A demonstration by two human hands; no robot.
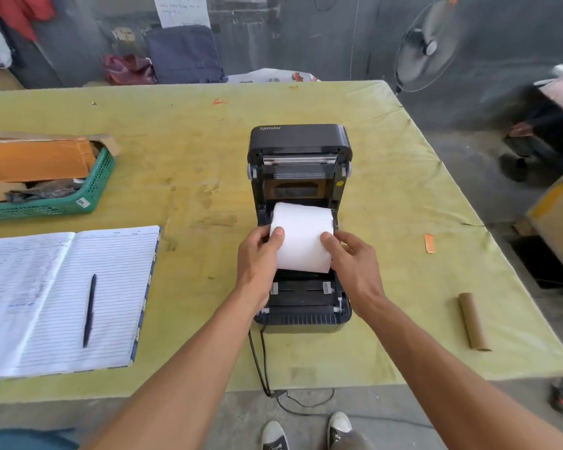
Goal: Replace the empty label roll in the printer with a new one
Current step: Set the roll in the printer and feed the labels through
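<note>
Step in hand: seating the new roll. The wide white label roll sits between the two hands, over the open bay of the black desktop label printer, whose lid stands tipped back beyond the fingertips. The left hand grips the roll's left end, thumb laid across the white face and fingers curled round behind. The right hand grips the right end the same way, thumb on top. Whether the roll already rests on its holders or hangs just above them cannot be told, as the hands hide both ends. The grey paper guides lie under the wrists, on the near side of the roll, with no paper fed through them. The bare brown cardboard core, judged to be the spent roll, lies well to the right of the right hand on the yellow-green cloth-covered table, so removal appears done. Well to the left of the left hand are an open lined notebook carrying a dark pen, and beyond it a green plastic basket. The next move calls for pressing the roll home, drawing its free end toward the body through the guides, then closing the lid.
</note>
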